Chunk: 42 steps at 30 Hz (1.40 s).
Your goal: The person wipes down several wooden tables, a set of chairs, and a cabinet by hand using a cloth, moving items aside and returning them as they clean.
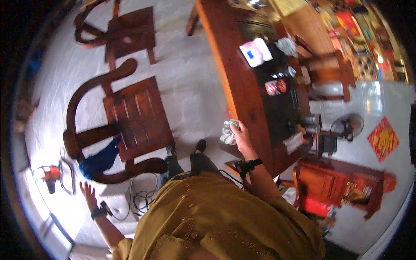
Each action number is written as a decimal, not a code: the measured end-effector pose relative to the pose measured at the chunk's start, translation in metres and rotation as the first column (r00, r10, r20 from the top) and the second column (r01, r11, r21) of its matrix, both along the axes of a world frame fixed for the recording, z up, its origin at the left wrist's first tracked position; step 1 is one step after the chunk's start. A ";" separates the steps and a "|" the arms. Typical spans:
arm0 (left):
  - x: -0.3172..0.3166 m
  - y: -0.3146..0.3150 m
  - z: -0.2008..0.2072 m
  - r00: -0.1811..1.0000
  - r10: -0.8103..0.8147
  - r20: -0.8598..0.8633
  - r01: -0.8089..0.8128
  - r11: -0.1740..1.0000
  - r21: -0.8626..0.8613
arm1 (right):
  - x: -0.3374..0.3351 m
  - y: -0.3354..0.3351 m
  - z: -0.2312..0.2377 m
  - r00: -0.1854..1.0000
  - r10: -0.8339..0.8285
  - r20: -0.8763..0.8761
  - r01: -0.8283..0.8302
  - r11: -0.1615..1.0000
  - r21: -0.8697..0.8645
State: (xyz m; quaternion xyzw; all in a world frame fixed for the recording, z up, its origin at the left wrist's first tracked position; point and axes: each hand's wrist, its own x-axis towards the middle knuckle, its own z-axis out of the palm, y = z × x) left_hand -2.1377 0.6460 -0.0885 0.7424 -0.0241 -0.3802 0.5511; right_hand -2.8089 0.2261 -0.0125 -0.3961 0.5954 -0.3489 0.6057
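Observation:
My right hand (243, 139) is closed on a crumpled, pale checked cloth (227, 133) with some green in it. It is beside the front edge of the dark wooden table (248, 113), and the cloth hangs off the side of that edge. Out to the left, my left hand (89, 196) has its fingers spread and holds nothing. Closest to it is a blue cloth (100, 161) draped over the arm of a wooden armchair (138, 115). A dark device is strapped at each wrist.
A second wooden chair (132, 32) stands farther off. On the table lie a white packet (255, 52) and a red-and-white pack (275, 87). A fan (346, 126) and a wooden cabinet (336, 180) are at right. Cables (145, 199) lie on the floor near my feet.

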 end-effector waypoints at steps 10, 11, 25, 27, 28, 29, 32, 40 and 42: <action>0.007 -0.196 0.129 0.688 -0.483 0.541 0.564 0.825 0.020 | -0.123 0.067 -0.038 0.481 -0.360 -0.800 -0.156 0.862 -0.482; -0.022 -0.226 0.149 0.645 -0.543 0.538 0.613 0.788 0.060 | -0.133 0.078 -0.048 0.430 -0.379 -0.819 -0.239 0.827 -0.508; -0.475 -0.360 0.273 0.584 -0.799 0.141 0.804 0.594 0.036 | -0.293 0.131 -0.077 0.511 -0.489 -0.706 0.196 0.867 -0.459; -0.511 -0.353 0.261 0.488 -0.870 0.068 0.873 0.488 -0.023 | -0.284 0.096 -0.029 0.710 -0.518 -0.477 0.437 0.855 -0.280; -0.530 -0.355 0.263 0.443 -0.896 0.037 0.896 0.442 -0.039 | -0.287 0.086 -0.029 0.719 -0.490 -0.493 0.413 0.872 -0.264; -0.549 -0.359 0.263 0.393 -0.920 0.005 0.918 0.392 -0.058 | -0.292 0.078 -0.029 0.725 -0.463 -0.511 0.389 0.886 -0.251; -0.587 -0.380 0.271 0.319 -0.946 -0.063 0.946 0.322 -0.030 | -0.306 0.053 -0.090 0.362 -0.289 -0.886 -0.144 0.922 -0.360; -0.596 -0.467 0.234 0.255 -0.958 -0.130 0.966 0.257 0.001 | -0.302 -0.046 -0.086 0.318 -0.359 -0.877 -0.166 0.890 -0.425; -0.611 -0.501 0.221 0.172 -0.968 -0.180 0.983 0.181 -0.032 | -0.302 -0.077 -0.095 0.373 -0.386 -0.844 -0.142 0.875 -0.463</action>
